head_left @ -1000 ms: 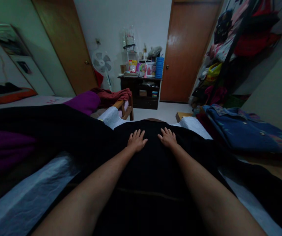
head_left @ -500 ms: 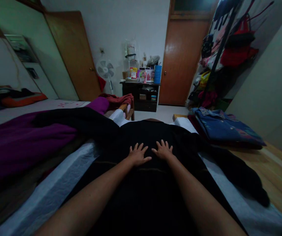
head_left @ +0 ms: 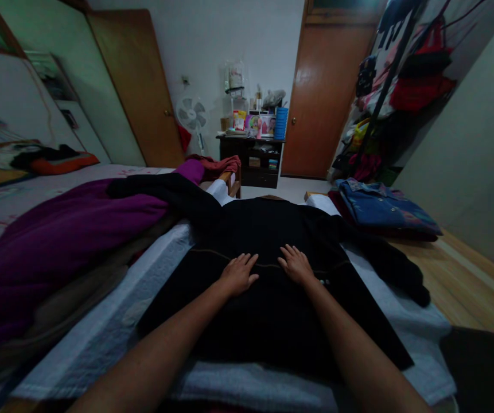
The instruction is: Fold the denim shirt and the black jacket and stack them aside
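A black long-sleeved garment (head_left: 255,321) lies spread over a white cloth (head_left: 156,275), its collar end away from me and a thin light line across its middle. My left hand (head_left: 238,274) rests palm down on it near that line, fingers outstretched. To its right, my right hand (head_left: 296,264) lies on the same fabric, also flat with fingers extended. Neither hand grips anything. One sleeve (head_left: 164,189) reaches left over a purple cloth (head_left: 92,223); the other sleeve (head_left: 397,269) trails right across the white cloth.
Folded denim clothing (head_left: 384,203) is stacked on the wooden surface (head_left: 457,275) at right. A bed (head_left: 10,212) with fabrics is on the left. Farther off stand a fan (head_left: 193,115), a dark cabinet (head_left: 229,150) and a brown door (head_left: 315,103). Bags (head_left: 423,86) hang at right.
Both hands have slid down the garment toward me, from above the light line to around it. My view has shifted, so the garment's near hem and the white cloth below it now show.
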Available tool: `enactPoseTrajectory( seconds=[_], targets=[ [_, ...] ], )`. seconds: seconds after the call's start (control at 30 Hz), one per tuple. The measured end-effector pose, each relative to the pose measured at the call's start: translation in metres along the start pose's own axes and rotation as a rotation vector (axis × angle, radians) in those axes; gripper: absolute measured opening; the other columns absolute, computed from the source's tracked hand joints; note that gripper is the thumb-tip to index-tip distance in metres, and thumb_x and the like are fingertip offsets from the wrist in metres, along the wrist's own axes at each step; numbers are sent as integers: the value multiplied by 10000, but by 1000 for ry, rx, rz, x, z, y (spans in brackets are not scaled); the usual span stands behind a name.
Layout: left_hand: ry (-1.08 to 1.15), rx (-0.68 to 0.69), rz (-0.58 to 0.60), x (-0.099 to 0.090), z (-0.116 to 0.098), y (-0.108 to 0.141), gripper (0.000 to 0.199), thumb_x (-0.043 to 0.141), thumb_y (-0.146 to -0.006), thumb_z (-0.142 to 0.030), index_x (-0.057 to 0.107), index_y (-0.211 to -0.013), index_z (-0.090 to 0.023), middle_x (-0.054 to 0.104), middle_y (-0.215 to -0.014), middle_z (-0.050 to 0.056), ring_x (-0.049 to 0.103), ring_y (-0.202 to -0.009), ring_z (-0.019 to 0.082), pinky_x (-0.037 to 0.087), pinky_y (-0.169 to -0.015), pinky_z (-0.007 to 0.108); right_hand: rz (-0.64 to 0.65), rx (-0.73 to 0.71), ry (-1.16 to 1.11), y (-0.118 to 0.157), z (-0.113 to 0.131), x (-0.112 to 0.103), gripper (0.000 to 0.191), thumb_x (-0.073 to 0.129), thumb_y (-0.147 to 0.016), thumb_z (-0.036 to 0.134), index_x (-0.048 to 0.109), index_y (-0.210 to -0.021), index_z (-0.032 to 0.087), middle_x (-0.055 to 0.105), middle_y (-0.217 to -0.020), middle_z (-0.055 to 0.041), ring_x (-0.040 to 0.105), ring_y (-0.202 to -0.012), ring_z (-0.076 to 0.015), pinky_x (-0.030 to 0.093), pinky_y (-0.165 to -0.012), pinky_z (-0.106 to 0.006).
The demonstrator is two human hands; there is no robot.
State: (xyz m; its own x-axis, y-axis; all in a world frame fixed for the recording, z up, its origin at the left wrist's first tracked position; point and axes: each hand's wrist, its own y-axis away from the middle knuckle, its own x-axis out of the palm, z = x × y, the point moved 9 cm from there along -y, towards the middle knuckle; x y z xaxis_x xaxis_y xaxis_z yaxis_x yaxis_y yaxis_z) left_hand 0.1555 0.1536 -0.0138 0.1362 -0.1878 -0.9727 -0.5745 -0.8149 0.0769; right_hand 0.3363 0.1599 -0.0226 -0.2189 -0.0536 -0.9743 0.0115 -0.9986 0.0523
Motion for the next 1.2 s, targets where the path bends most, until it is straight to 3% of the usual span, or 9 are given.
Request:
enactPoseTrajectory(
  seconds=[0.17, 0.4, 0.5, 0.67, 0.8, 1.0, 1.1, 1.2],
  targets=[
    [16, -19, 50, -1, 11, 29, 672, 487, -876, -438, 308, -1459, -157, 288, -1533, 144, 248, -1416, 270, 233, -1133, 430, 0, 6, 44, 23, -10, -1, 579, 334, -953, 462, 334, -1462, 187, 286, -1540, -77, 218, -1415, -275, 198, -1113, -430],
    [3, -116, 87, -4, 18, 63, 602, 503, -869, -417, 397, -1414, -184, 277, -1536, 154, 258, -1406, 320, 274, -1102, 472, 93, 76, 56, 54, -12, 0, 592, 347, -948, 455, 306, -1472, 182, 225, -1560, -77, 169, -1430, -288, 150, -1124, -492],
    [73, -96, 74, -11, 3, 73, 518, 520, -862, -386, 504, -1329, -163, 404, -1471, 154, 353, -1364, 310, 313, -1089, 437, 150, 45, -25, 70, 5, 1, 602, 356, -939, 476, 328, -1462, 179, 237, -1555, -100, 159, -1432, -294, 154, -1121, -511],
    [321, 126, -1, -16, -48, 83, 462, 442, -913, -446, 560, -1268, -175, 592, -1305, 87, 544, -1199, 203, 401, -1019, 299, 111, -137, -88, 94, 44, 7, 618, 359, -927, 518, 305, -1471, 230, 196, -1571, -55, 130, -1443, -248, 135, -1136, -482],
    [236, 86, -63, -9, -57, 88, 443, 471, -903, -430, 587, -1237, -163, 598, -1296, 100, 508, -1239, 240, 373, -1047, 342, 21, -78, 14, 104, 29, 10, 604, 358, -936, 496, 303, -1474, 227, 208, -1567, -44, 129, -1443, -240, 102, -1146, -470],
    [241, 11, -67, -12, -50, 101, 476, 412, -920, -496, 584, -1236, -184, 614, -1276, 87, 565, -1166, 229, 415, -996, 322, -20, -20, 43, 110, -3, 7, 599, 398, -932, 424, 353, -1450, 126, 239, -1554, -94, 141, -1439, -253, 180, -1141, -398],
    [271, 50, -5, -13, -55, 112, 593, 461, -865, -593, 545, -1290, -189, 585, -1316, 88, 554, -1186, 239, 412, -1007, 329, -9, -4, -12, 116, -3, 6, 593, 442, -913, 389, 378, -1435, 116, 272, -1540, -114, 153, -1435, -282, 209, -1131, -422],
    [255, 127, 68, -8, -66, 123, 738, 618, -752, -589, 471, -1363, -202, 519, -1391, 91, 486, -1267, 252, 369, -1059, 346, -3, -68, -140, 126, 11, 5, 557, 468, -901, 403, 440, -1394, 146, 352, -1504, -112, 198, -1425, -273, 223, -1128, -432]
  ],
)
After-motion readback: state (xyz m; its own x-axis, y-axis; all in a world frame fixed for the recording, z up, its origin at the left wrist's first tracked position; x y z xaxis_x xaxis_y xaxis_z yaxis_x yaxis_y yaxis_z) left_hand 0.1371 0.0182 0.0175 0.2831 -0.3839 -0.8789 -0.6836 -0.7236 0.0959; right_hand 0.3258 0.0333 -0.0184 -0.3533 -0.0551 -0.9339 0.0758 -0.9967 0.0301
